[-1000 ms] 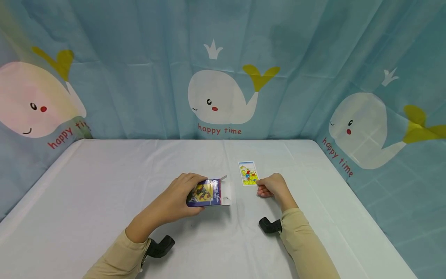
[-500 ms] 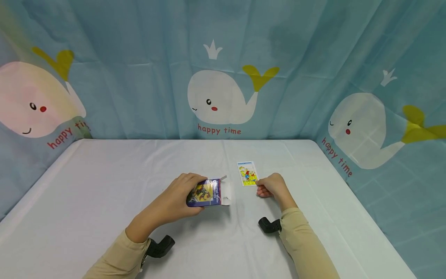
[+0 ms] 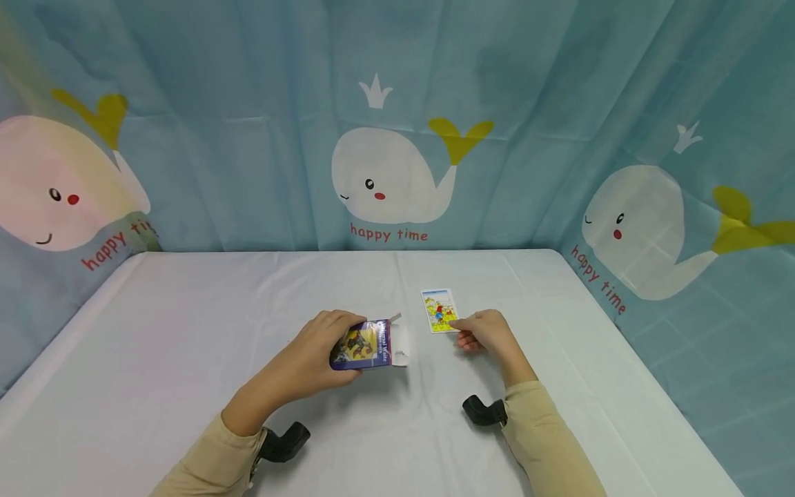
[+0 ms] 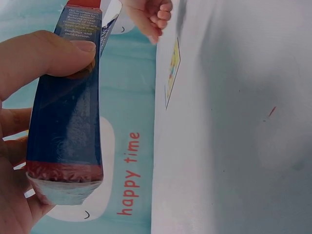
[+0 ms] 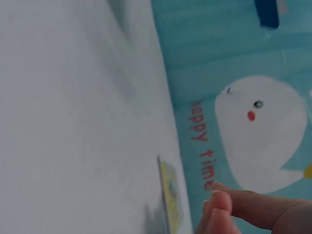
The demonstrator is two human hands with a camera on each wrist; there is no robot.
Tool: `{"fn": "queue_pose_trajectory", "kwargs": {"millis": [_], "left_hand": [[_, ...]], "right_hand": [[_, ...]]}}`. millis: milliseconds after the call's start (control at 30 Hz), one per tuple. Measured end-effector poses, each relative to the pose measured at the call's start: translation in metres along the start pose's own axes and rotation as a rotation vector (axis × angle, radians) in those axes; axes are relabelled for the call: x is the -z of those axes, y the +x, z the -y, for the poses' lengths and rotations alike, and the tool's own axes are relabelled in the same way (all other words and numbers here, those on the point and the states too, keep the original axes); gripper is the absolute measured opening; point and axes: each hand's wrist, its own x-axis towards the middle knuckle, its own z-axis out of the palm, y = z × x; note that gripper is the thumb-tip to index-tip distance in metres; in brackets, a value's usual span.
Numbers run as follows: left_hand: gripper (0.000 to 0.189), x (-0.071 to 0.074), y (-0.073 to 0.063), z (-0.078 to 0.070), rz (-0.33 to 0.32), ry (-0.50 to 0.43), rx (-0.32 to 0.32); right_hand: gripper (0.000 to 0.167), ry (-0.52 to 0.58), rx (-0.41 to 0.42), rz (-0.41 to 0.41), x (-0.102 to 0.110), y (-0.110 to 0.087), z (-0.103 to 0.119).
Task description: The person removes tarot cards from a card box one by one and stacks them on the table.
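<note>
In the head view my left hand [image 3: 313, 352] grips a blue-and-purple tarot card box [image 3: 361, 344]. The box lies on its side with its flaps standing out at the right end. Close up in the left wrist view, the thumb presses the box's narrow side [image 4: 68, 117], fingers behind. Past the box's end, one picture card [image 3: 437, 310] lies face up on the table. My right hand [image 3: 487, 330] is at the card's near right corner, its fingertips overlapping that corner from above. The right wrist view shows those fingers curled together, apart from the card [image 5: 171, 195].
A white cloth covers the table [image 3: 186, 324]. Behind it and at both sides hangs a blue curtain [image 3: 261, 159] printed with whales. Black camera mounts [image 3: 486, 411] stick out from both wrists over the cloth.
Little differs. The view has shifted slightly, and my right fingertips reach a bit further left over the card's corner. My left hand keeps its grip on the box.
</note>
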Motion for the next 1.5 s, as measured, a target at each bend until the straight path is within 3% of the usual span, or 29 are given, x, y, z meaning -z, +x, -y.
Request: {"fn": "queue_pose_trajectory", "kwargs": {"millis": [300,500,867,1500], "left_hand": [[0.068,-0.001,-0.001,0.001,0.006,0.006,0.005],[0.069,-0.002,-0.001,0.001,0.012,0.007,0.011],[0.069,-0.004,-0.001,0.001,0.01,0.009,0.002],[0.07,-0.005,0.001,-0.002,0.015,0.004,-0.01]], "right_hand": [[0.024,-0.017,0.132,-0.009,-0.011,-0.035,0.026],[0.022,0.024,0.226,0.056,-0.017,-0.054,0.035],[0.014,0.064,0.276,0.122,-0.028,-0.069,0.042],[0.019,0.025,0.327,0.155,-0.045,-0.084,0.046]]}}
